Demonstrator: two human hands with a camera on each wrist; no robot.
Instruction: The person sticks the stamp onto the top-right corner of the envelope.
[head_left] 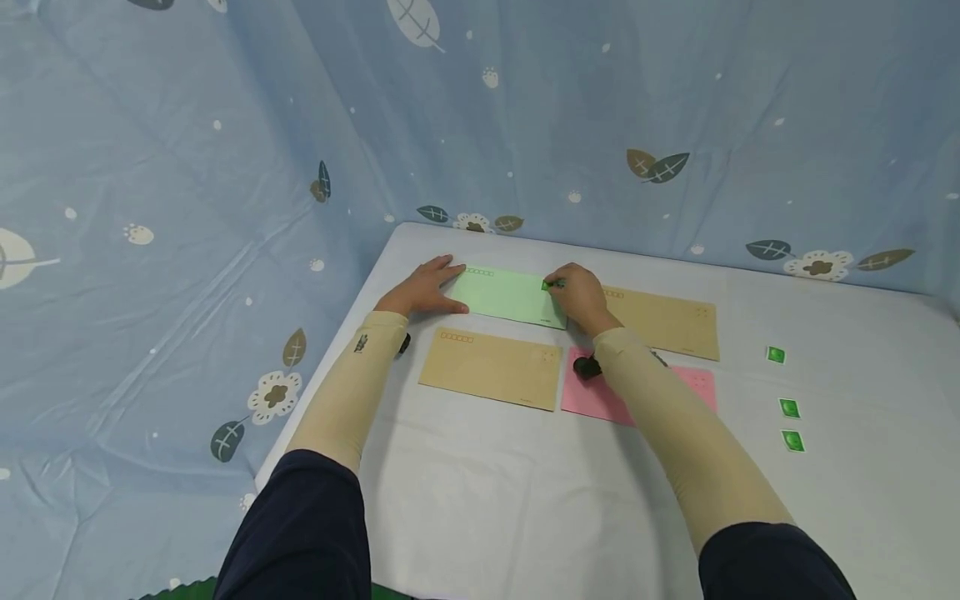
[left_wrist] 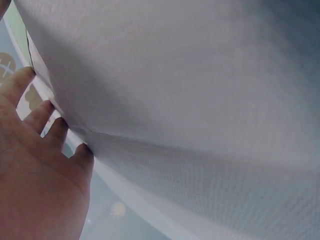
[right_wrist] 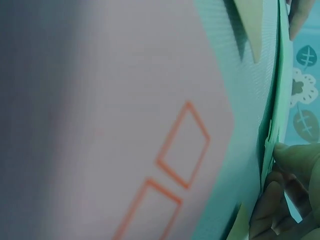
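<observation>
A light green envelope [head_left: 510, 296] lies at the back of the white table. My left hand [head_left: 427, 287] rests at its left end, fingers spread, thumb at the near corner. The left wrist view shows the left hand's fingers [left_wrist: 56, 131] straight, their tips touching the white surface. At the envelope's upper right corner my right hand [head_left: 581, 296] pinches a small green stamp [head_left: 548, 285] between thumb and fingertips. In the right wrist view the right hand [right_wrist: 295, 187] is low at the right, close against the green envelope [right_wrist: 272, 125]; the stamp's face is hidden there.
A tan envelope [head_left: 491, 371] lies in front, and another tan envelope [head_left: 667, 321] to the right. Beneath the right forearm is a pink envelope [head_left: 693, 383]. Three green stamps lie at the right: one stamp [head_left: 776, 355] farther back, two nearer. A patterned blue curtain [head_left: 525, 108] hangs behind.
</observation>
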